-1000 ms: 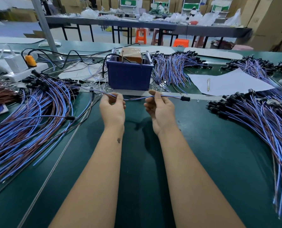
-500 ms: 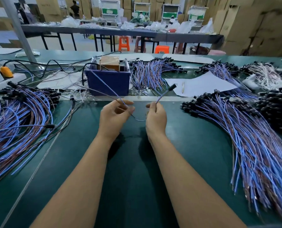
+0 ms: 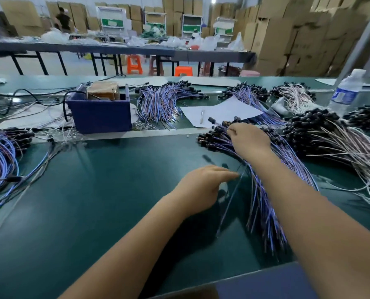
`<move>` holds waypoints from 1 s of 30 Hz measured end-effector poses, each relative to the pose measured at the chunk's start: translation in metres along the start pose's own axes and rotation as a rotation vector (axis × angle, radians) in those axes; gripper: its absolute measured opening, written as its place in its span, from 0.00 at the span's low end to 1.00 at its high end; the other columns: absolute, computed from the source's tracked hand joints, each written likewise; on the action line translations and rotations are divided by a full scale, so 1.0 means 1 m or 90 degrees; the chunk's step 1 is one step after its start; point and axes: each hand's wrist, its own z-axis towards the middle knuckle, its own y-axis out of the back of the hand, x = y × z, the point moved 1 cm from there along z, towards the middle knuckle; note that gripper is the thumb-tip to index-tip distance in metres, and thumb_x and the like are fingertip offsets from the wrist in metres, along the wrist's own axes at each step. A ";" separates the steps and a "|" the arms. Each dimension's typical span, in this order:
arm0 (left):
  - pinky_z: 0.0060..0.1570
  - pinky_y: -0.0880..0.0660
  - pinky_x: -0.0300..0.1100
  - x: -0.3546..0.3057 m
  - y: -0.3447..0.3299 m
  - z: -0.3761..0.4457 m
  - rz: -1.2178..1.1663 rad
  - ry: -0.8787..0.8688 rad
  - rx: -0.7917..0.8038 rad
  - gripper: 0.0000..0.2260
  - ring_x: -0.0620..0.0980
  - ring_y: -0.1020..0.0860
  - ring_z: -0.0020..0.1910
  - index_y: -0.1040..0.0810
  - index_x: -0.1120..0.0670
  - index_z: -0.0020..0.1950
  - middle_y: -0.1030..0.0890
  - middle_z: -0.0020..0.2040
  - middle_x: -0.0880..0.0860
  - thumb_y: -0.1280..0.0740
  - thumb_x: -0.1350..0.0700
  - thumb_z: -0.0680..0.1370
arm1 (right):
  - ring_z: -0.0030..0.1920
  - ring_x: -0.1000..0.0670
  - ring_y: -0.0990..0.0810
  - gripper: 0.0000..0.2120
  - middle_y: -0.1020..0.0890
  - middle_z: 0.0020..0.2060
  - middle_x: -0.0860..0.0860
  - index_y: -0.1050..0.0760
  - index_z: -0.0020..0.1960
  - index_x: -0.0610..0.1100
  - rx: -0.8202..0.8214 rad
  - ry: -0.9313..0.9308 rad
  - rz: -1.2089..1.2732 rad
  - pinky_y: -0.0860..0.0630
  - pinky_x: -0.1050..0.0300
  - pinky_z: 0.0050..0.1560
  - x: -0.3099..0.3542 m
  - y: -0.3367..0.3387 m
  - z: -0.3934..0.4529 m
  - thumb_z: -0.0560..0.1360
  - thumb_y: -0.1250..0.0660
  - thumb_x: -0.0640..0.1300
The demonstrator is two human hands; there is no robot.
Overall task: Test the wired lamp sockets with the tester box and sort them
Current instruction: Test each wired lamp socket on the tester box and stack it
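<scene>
**Reaching into the right-hand pile of wired sockets**

Head view: I have only this one camera, looking down over both forearms onto the dark green bench mat (image 3: 106, 212). My right hand (image 3: 250, 140) lies on the socket end of the fanned pile of blue and purple wired lamp sockets with black heads (image 3: 264, 203) at the right. Its fingers are curled down among the black heads, but their tips are hidden, so I cannot tell whether they pinch one socket or only rest on the heap. I judge the hand is there because the heads are the easiest part to separate one piece by.

My left hand (image 3: 203, 186) sits nearer, fingers straight and pointing right, tips just touching the wire tails of the same pile. It holds nothing; it looks placed to steady or comb the tails so that one lead comes free without dragging its neighbours.

The blue plastic tester box with a brown block inside (image 3: 101, 111) stands far left of centre, well apart from both hands, black leads running to it. A second bundle of blue and brown wired sockets (image 3: 0, 160) lies at the left edge, kept separate from the right pile, presumably as a sorting group. Beyond the right pile lie a white paper sheet (image 3: 220, 112) and a clear water bottle (image 3: 346, 93).
</scene>
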 end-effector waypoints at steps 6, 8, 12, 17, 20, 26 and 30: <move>0.62 0.30 0.47 -0.023 -0.031 0.014 -0.066 0.021 0.078 0.27 0.56 0.28 0.65 0.33 0.52 0.75 0.24 0.65 0.56 0.43 0.68 0.77 | 0.56 0.40 0.23 0.14 0.20 0.57 0.44 0.24 0.62 0.48 -0.031 -0.023 -0.087 0.32 0.53 0.42 -0.030 0.001 -0.001 0.83 0.44 0.50; 0.62 0.30 0.45 -0.020 -0.031 0.011 -0.087 0.039 0.072 0.24 0.55 0.27 0.63 0.28 0.52 0.72 0.22 0.63 0.56 0.43 0.67 0.77 | 0.62 0.39 0.27 0.14 0.25 0.62 0.42 0.27 0.65 0.46 0.005 -0.039 -0.155 0.31 0.50 0.48 -0.033 -0.003 -0.004 0.82 0.43 0.49; 0.58 0.28 0.41 0.002 -0.012 0.004 -0.119 0.163 -0.035 0.18 0.49 0.23 0.57 0.18 0.52 0.60 0.17 0.55 0.52 0.41 0.66 0.77 | 0.61 0.39 0.30 0.14 0.27 0.61 0.39 0.29 0.63 0.42 -0.040 -0.007 -0.222 0.32 0.48 0.58 -0.011 -0.013 -0.010 0.81 0.42 0.46; 0.36 0.27 0.30 0.046 0.031 -0.024 -0.211 0.373 -0.262 0.14 0.39 0.23 0.32 0.16 0.53 0.50 0.16 0.47 0.49 0.40 0.65 0.77 | 0.61 0.40 0.31 0.15 0.27 0.61 0.41 0.27 0.63 0.44 -0.055 0.103 -0.088 0.34 0.48 0.59 0.074 -0.038 -0.019 0.79 0.41 0.44; 0.41 0.28 0.35 0.078 0.061 -0.054 -0.144 0.444 -0.328 0.14 0.44 0.24 0.38 0.17 0.51 0.52 0.16 0.48 0.47 0.40 0.62 0.76 | 0.62 0.41 0.31 0.16 0.26 0.61 0.42 0.28 0.65 0.45 -0.013 0.158 -0.005 0.34 0.50 0.61 0.132 -0.062 -0.032 0.79 0.42 0.43; 0.51 0.32 0.39 0.138 0.113 -0.114 0.043 0.573 -0.385 0.13 0.52 0.24 0.56 0.17 0.54 0.54 0.18 0.56 0.52 0.39 0.62 0.76 | 0.64 0.42 0.32 0.18 0.27 0.62 0.44 0.29 0.67 0.48 0.080 0.227 0.144 0.35 0.50 0.61 0.226 -0.098 -0.052 0.79 0.43 0.44; 0.57 0.33 0.45 0.169 0.134 -0.144 0.171 0.696 -0.359 0.13 0.60 0.30 0.62 0.18 0.54 0.56 0.26 0.64 0.56 0.39 0.60 0.76 | 0.62 0.43 0.32 0.16 0.26 0.59 0.46 0.26 0.65 0.49 0.093 0.259 0.148 0.35 0.51 0.60 0.239 -0.115 -0.052 0.79 0.42 0.48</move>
